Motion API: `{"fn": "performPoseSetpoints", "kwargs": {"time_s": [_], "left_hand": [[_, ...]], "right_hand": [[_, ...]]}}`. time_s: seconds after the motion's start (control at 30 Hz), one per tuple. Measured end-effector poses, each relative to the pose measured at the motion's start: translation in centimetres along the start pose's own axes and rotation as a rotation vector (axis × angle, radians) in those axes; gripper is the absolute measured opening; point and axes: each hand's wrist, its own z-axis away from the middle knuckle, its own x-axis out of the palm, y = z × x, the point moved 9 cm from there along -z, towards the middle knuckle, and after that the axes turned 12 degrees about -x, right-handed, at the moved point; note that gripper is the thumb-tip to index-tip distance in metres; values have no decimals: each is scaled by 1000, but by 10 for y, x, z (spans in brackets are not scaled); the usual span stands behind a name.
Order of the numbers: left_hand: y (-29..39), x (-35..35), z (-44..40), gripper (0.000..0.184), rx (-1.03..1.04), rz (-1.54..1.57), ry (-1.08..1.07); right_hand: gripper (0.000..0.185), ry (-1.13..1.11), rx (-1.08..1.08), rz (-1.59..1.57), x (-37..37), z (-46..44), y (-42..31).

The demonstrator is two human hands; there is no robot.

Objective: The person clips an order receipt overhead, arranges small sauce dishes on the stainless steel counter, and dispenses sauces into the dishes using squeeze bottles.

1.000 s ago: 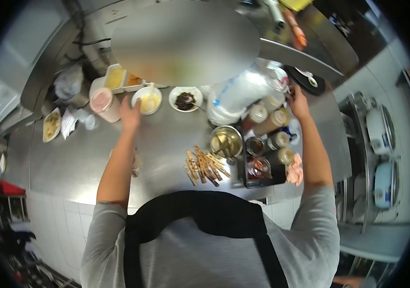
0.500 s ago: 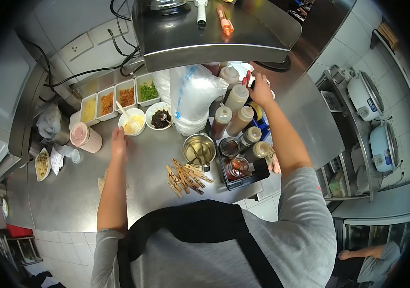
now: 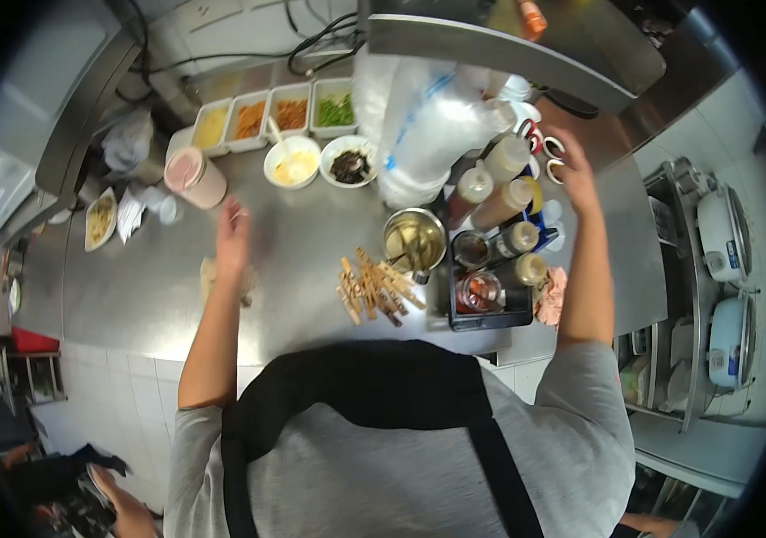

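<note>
From my remote seat, I place everything by the black rectangular plastic tray [image 3: 517, 306]. The right hand [image 3: 578, 172] is beyond its far end, fingers spread beside small round black-and-white items [image 3: 553, 147]. Well left of it, the left hand [image 3: 232, 235] nears a pink-lidded cylindrical container [image 3: 196, 181]; blur means I cannot tell whether it pinches anything. Capped plastic bottles [image 3: 518, 239] stand upright inside, presumably to stay grouped.

Two rice cookers [image 3: 722, 240] sit on a metal rack [image 3: 696, 394].
</note>
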Motion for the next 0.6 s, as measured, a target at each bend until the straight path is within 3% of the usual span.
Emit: {"fn": "performPoseSetpoints", "kwargs": {"time_s": [0.07, 0.13, 0.17, 0.23, 0.4, 0.6], "left_hand": [[46, 26, 71, 48, 384, -326, -56], [64, 86, 146, 51, 850, -602, -309], [67, 116, 176, 58, 951, -570, -558], [71, 159, 218, 65, 1031, -668, -739], [35, 195, 237, 66, 1062, -928, -570], [6, 165, 198, 53, 1071, -1003, -588]], "right_hand": [[64, 154, 1, 133, -29, 28, -47], [53, 303, -4, 168, -56, 56, -82], [47, 369, -32, 218, -66, 70, -101], [36, 459, -96, 164, -69, 94, -147], [26, 328, -156, 101, -28, 125, -228], [20, 190, -287, 61, 34, 117, -295]]}}
